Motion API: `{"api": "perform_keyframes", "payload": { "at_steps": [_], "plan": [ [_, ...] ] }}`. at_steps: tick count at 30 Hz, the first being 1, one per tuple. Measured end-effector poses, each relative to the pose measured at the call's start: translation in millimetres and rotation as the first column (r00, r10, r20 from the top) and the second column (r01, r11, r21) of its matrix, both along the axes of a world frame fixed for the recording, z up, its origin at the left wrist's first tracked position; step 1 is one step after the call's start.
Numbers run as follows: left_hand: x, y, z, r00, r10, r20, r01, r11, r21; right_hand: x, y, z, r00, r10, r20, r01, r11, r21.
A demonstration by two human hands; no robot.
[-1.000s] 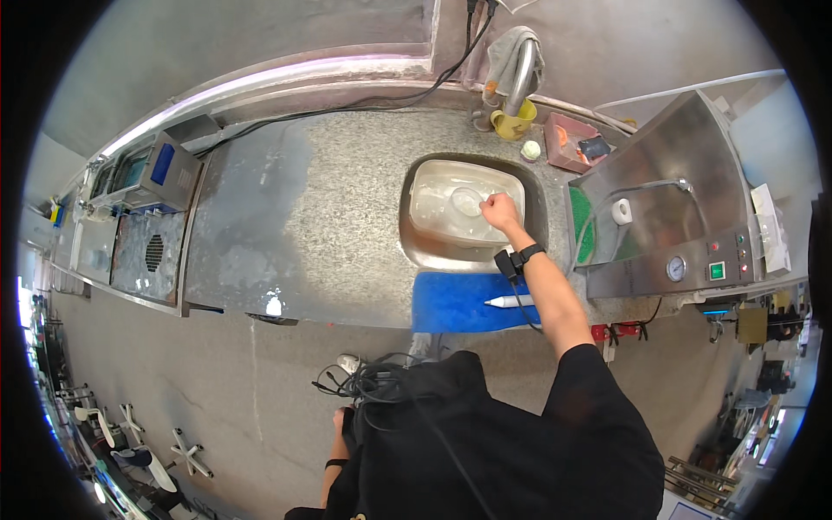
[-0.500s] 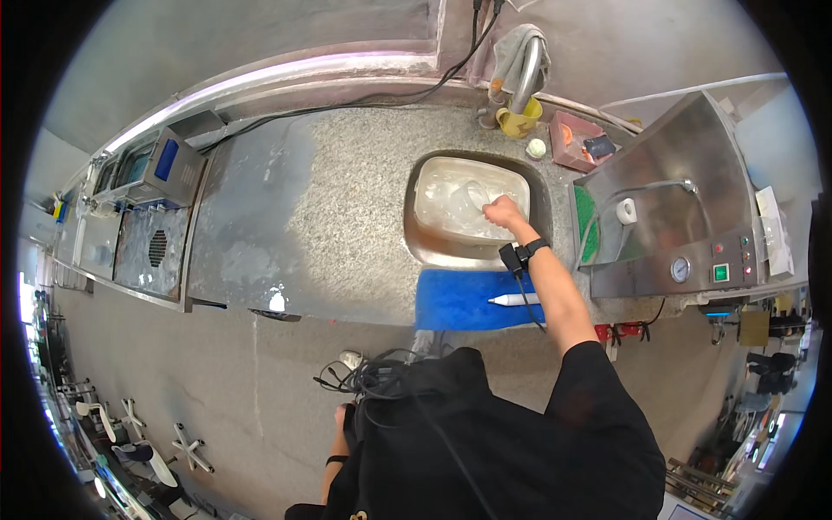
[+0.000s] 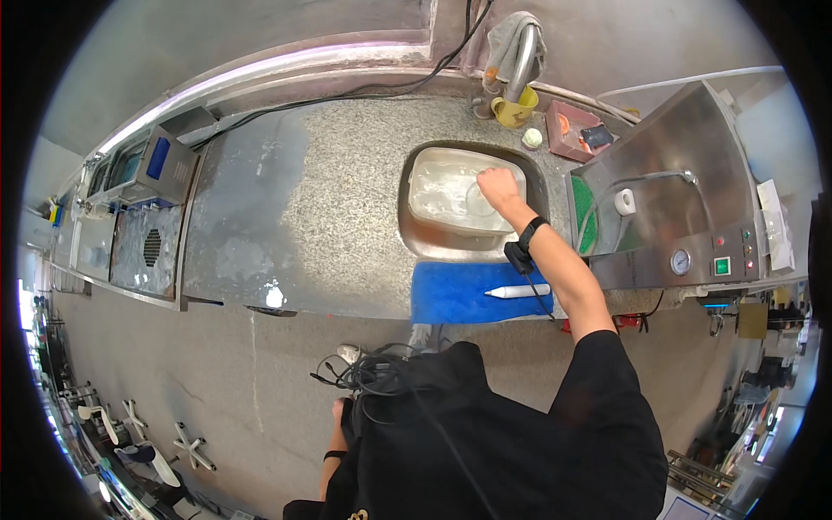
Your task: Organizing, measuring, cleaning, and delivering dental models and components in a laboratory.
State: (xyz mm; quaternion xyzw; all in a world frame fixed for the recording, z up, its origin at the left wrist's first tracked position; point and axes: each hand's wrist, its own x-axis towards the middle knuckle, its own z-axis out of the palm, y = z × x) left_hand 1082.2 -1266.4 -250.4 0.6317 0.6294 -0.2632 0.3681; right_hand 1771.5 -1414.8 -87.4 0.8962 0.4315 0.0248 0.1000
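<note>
My right hand (image 3: 497, 187) is over a pale, translucent rectangular tub (image 3: 425, 215) of water. Its fingers are closed on a clear, round-rimmed vessel (image 3: 476, 201) whose exact kind does not show through the water. The tub stands inside a steel sink (image 3: 414, 241) set in a speckled stone counter (image 3: 347, 191). My left hand (image 3: 338, 409) hangs low by my body, next to a bundle of black cables (image 3: 368, 374). Its fingers are mostly hidden by a dark edge, so their grip does not show.
A blue mat (image 3: 446, 295) with a white pen-shaped tool (image 3: 517, 292) lies before the sink. Behind it are a towel-draped faucet (image 3: 523, 65), a yellow cup (image 3: 517, 110), a pale ball (image 3: 532, 139) and a pink box (image 3: 563, 147). A steel machine (image 3: 672, 191) stands on the right.
My right hand has risen slightly toward the tub's far side and turned, its back now uppermost over the vessel. The view has shifted a little. My left hand stays low.
</note>
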Motion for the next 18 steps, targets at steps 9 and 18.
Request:
{"api": "perform_keyframes", "payload": {
  "at_steps": [9,18],
  "plan": [
    [-13,-7,1,0.998,0.027,0.063,-0.029,0.999,0.028,-15,18,-17,0.842,-0.398,-0.365,0.52,0.782,0.345],
    [3,-3,5,1.0,-0.013,0.023,0.013,1.0,-0.01,8,-18,-35,0.659,-0.146,-0.738,0.37,0.917,0.149]
  ]
}}
